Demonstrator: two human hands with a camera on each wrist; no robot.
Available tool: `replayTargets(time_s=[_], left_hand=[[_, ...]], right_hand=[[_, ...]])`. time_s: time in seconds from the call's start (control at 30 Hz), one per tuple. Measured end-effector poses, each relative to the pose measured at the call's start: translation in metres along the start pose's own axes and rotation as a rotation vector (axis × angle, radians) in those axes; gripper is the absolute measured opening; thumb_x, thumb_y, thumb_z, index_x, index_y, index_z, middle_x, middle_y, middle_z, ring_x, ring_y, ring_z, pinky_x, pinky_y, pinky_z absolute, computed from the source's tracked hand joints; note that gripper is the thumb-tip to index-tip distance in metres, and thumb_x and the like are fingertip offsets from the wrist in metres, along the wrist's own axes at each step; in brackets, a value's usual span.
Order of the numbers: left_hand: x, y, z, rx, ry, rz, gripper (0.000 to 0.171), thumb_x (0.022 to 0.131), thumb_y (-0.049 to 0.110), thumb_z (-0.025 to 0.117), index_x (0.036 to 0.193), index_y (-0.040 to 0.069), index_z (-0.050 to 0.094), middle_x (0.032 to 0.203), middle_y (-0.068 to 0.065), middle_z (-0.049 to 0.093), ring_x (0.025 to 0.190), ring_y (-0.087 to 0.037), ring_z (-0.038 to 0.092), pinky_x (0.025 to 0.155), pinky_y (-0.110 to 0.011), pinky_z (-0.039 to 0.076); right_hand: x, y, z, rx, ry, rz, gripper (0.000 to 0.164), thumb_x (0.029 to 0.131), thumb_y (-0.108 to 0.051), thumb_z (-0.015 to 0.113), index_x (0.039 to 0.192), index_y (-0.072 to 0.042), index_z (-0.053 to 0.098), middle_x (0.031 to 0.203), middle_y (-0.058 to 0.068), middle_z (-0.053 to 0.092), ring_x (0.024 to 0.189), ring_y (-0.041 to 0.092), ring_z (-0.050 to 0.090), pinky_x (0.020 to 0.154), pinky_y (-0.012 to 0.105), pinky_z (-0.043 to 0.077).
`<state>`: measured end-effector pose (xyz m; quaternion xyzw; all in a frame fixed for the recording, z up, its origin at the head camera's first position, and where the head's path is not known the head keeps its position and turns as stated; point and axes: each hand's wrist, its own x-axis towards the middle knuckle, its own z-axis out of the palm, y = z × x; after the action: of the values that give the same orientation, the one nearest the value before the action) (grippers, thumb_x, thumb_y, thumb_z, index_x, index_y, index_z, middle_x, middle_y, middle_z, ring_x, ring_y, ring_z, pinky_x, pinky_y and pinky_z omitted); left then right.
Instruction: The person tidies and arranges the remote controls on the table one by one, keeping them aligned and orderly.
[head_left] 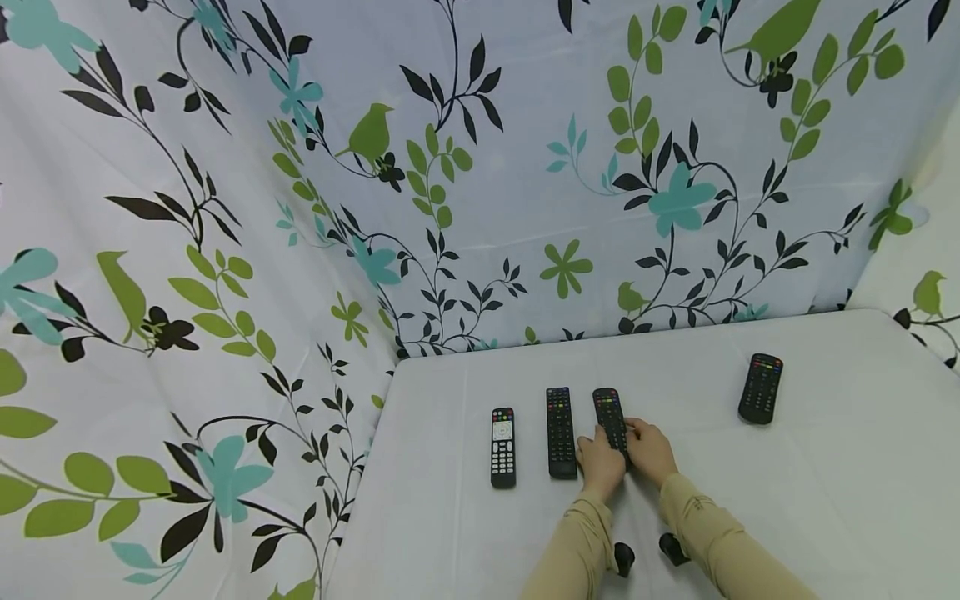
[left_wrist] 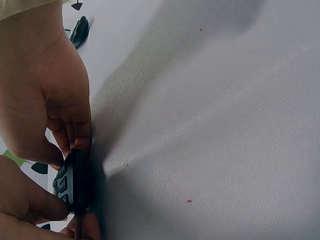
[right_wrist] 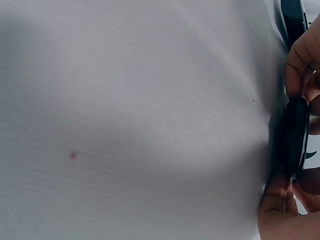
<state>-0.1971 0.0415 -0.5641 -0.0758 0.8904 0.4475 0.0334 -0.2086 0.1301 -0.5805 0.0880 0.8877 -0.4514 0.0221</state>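
Left grip [left_wrist: 22, 200] and right grip [left_wrist: 47, 95] pinch black remote [left_wrist: 79, 180] near pale cloth [left_wrist: 215, 135]

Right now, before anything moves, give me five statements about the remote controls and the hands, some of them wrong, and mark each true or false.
1. The left hand and the right hand hold the same remote control. True.
2. The leftmost remote control is in the right hand. False: the leftmost remote control lies untouched on the white table.
3. The second remote control from the left lies between the leftmost one and the held one. True.
4. The rightmost remote control lies against the held one. False: the rightmost remote control lies well apart from it.
5. The leftmost remote control has a white panel near its top. True.
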Motion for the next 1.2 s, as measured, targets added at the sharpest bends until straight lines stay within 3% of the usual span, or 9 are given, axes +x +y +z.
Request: replayTargets(time_s=[0.47,0.63,0.73,0.9,1.03,1.2], left_hand=[[0.001,0.011,0.005,0.008,0.005,0.007,0.052,0.082,0.005,0.056,0.13,-0.011,0.045,0.112,-0.032,0.042,0.101,-0.04,0.038,0.092,-0.049,0.034],[0.001,0.017,0.007,0.124,0.044,0.042,0.056,0.08,0.005,0.059,0.132,-0.01,0.044,0.111,-0.027,0.044,0.097,-0.036,0.039,0.088,-0.045,0.034],[0.002,0.021,0.01,0.183,0.1,0.095,0.056,0.076,0.003,0.059,0.13,-0.006,0.048,0.108,-0.023,0.046,0.093,-0.032,0.038,0.081,-0.041,0.034],[0.003,0.031,0.016,0.172,0.161,0.216,0.049,0.078,0.002,0.059,0.126,-0.003,0.054,0.1,-0.015,0.048,0.088,-0.025,0.037,0.072,-0.033,0.033],[0.003,0.043,0.02,0.117,0.035,0.293,0.047,0.081,0.0,0.053,0.128,-0.001,0.052,0.102,-0.013,0.046,0.09,-0.022,0.037,0.075,-0.029,0.035],[0.003,0.056,0.032,0.115,-0.126,0.309,0.045,0.084,0.003,0.048,0.129,0.003,0.052,0.106,-0.013,0.048,0.093,-0.023,0.045,0.078,-0.028,0.04]], right_hand=[[0.003,0.0,-0.009,0.008,0.021,0.002,0.04,0.088,-0.007,0.041,0.123,0.011,0.051,0.092,0.023,0.063,0.075,0.025,0.056,0.064,0.032,0.043],[0.005,0.001,-0.013,0.007,0.032,-0.009,0.041,0.089,-0.009,0.043,0.123,0.012,0.051,0.093,0.024,0.062,0.076,0.026,0.055,0.066,0.034,0.043],[0.005,0.001,-0.017,0.004,0.06,-0.035,0.042,0.087,-0.01,0.045,0.122,0.013,0.05,0.092,0.024,0.061,0.077,0.027,0.054,0.067,0.035,0.042],[0.007,0.005,-0.029,0.024,0.101,-0.067,0.042,0.087,-0.01,0.049,0.122,0.014,0.05,0.092,0.024,0.06,0.079,0.028,0.055,0.066,0.032,0.041],[0.007,0.012,-0.044,0.037,0.118,-0.045,0.043,0.09,-0.012,0.047,0.126,0.011,0.048,0.099,0.025,0.058,0.085,0.031,0.054,0.069,0.033,0.042],[0.008,0.026,-0.067,0.006,0.174,0.011,0.043,0.091,-0.013,0.043,0.126,0.011,0.047,0.102,0.027,0.057,0.088,0.034,0.054,0.069,0.036,0.042]])
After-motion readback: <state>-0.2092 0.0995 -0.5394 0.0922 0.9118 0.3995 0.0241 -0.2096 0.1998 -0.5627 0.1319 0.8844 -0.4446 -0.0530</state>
